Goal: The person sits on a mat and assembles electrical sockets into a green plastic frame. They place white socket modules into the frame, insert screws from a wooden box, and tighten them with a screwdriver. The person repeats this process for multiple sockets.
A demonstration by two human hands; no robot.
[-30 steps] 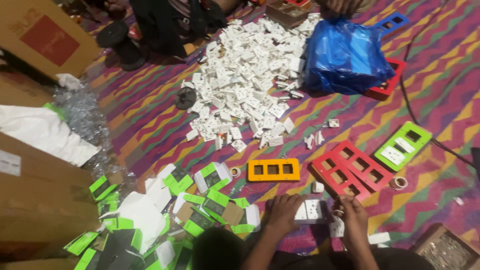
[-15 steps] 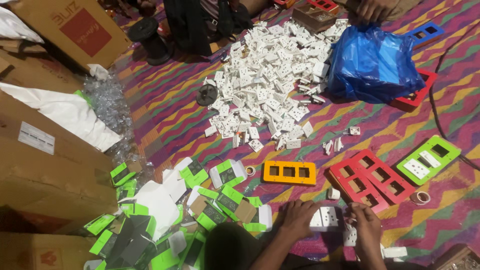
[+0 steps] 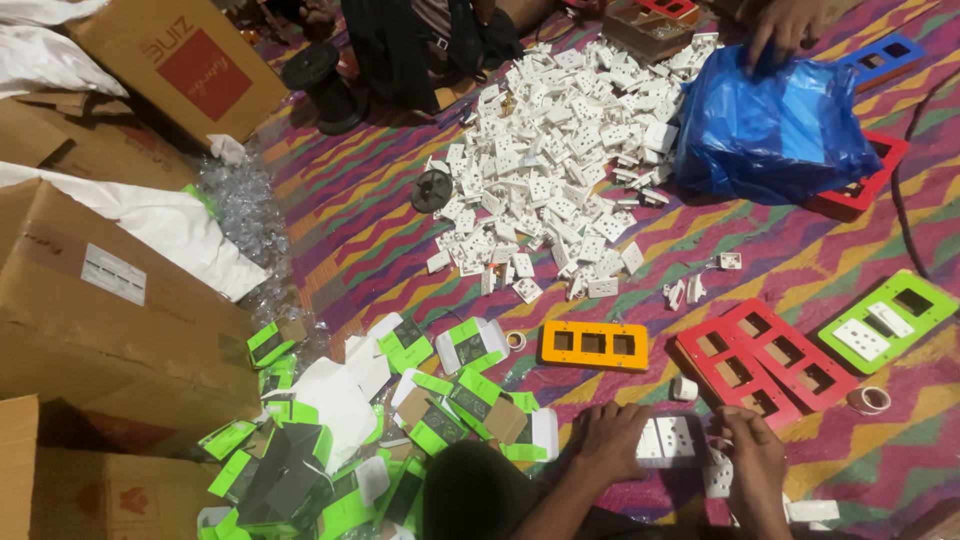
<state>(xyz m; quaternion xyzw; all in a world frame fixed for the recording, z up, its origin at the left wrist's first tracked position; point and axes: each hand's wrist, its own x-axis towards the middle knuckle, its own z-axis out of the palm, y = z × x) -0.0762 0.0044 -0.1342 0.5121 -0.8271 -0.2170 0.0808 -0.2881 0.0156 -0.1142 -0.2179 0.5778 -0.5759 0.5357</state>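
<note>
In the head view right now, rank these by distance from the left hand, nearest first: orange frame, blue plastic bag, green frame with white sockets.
From the left hand:
1. Orange frame, just above it on the mat.
2. Green frame with white sockets, off to the right.
3. Blue plastic bag, far up at the top right.

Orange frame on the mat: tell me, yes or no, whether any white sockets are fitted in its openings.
No: the orange frame lies on the striped mat with all three of its openings bare.
</note>
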